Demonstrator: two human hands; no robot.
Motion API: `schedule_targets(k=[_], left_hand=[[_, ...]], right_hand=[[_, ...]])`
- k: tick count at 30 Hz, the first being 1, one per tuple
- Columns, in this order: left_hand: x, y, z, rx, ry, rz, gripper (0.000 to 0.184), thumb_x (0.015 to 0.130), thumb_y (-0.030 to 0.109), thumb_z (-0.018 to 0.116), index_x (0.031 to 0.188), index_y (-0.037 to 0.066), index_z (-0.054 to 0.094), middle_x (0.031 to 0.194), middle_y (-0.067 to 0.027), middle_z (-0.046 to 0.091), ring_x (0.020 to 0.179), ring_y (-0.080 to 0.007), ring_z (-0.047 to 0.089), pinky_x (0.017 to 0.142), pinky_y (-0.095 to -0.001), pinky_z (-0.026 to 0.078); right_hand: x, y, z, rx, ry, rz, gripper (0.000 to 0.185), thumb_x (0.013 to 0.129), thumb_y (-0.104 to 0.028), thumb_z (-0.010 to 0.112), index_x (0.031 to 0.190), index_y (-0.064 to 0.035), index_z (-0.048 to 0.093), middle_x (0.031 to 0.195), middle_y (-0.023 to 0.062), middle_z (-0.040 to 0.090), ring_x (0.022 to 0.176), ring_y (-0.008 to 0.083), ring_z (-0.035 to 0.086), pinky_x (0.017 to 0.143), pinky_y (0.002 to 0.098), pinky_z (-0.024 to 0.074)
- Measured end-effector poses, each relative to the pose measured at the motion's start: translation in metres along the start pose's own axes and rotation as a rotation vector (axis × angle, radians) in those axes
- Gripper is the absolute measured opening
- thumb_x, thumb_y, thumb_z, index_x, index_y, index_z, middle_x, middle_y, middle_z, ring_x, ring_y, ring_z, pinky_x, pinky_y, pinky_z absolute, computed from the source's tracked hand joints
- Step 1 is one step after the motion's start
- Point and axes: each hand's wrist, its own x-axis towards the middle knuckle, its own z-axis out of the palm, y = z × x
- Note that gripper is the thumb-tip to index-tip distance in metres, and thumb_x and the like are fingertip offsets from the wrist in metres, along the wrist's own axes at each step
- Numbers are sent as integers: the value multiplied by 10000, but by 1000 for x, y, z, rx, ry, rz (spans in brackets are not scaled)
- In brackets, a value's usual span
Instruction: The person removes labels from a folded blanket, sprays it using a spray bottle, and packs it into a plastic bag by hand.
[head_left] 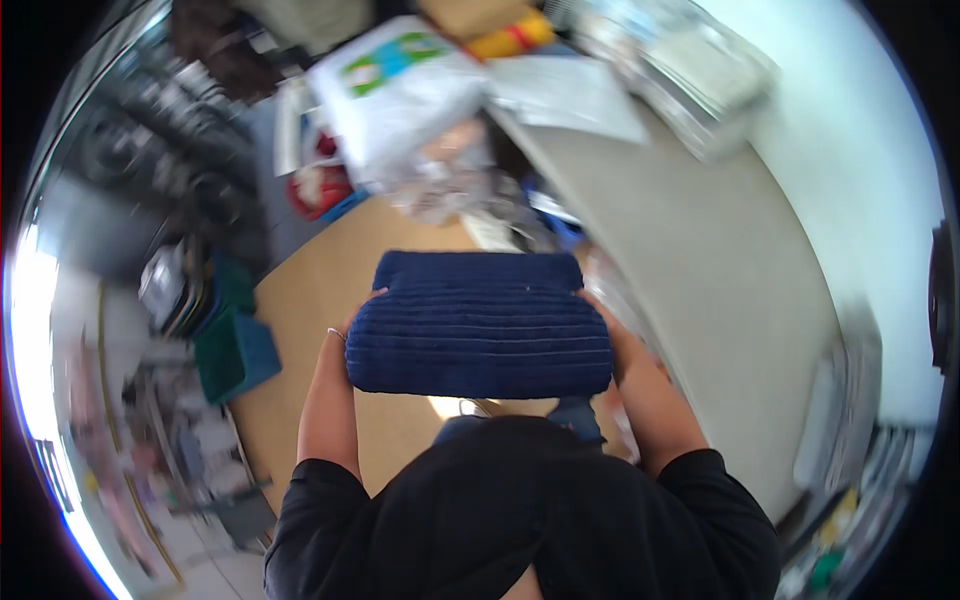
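Note:
A thick bundle of folded navy-blue fabric (480, 335), with ridges running across it, is held in front of my body at waist height. My left hand (356, 314) grips its left end, most of the fingers hidden behind and under the cloth. At the right end my right hand (606, 314) is closed on the same bundle, its fingers partly out of sight. The bundle hangs level above the tan floor, apart from the table.
A long grey table (690, 240) runs along my right, with stacked packages (705, 75) at its far end. Ahead lie a white printed sack (400, 85) and clear plastic bags (440, 180). A green bin (235, 355) stands to the left.

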Motion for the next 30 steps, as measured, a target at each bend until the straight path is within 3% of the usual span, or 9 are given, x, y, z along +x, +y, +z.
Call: schedule_targets(k=[3,7,12,19,26,30], left_hand=[[-90,-47,-118,-177,114,88,615,814,508,696,1194,30,624,1144,-126,670,985,-245,655,905,-377,516],[-183,-131,-230,-400,249,184,606,817,505,694,1187,30,627,1134,-125,673,976,-243,658,900,-376,519],[-248,-224,-289,-613,377,232,594,821,500,692,1179,30,631,1122,-124,676,965,-241,660,892,-373,523],[-266,-293,-311,-769,433,279,578,826,494,690,1167,30,636,1105,-122,681,949,-238,664,882,-370,528],[-244,-297,-319,-795,427,351,563,831,488,687,1155,30,641,1088,-120,686,934,-235,668,872,-366,533],[-228,-282,-330,-726,417,519,554,834,484,686,1149,30,644,1078,-119,689,925,-233,670,866,-364,536]], right_hand=[[74,65,106,-60,-233,135,419,940,-407,541,1159,-68,653,1067,103,694,949,222,672,865,372,532],[147,142,232,-244,-385,299,421,942,-409,541,1161,-68,652,1071,102,694,949,221,673,865,371,533],[186,245,317,-455,-428,440,423,944,-410,540,1164,-67,651,1076,101,694,949,221,674,865,371,534],[218,280,359,-651,-418,459,426,947,-413,540,1168,-65,649,1084,99,694,949,220,675,865,370,535],[226,278,359,-755,-396,442,429,951,-415,539,1171,-64,648,1091,98,695,950,219,676,865,369,536],[230,254,336,-816,-397,413,431,952,-416,539,1173,-63,647,1095,97,695,950,219,677,865,368,536]])
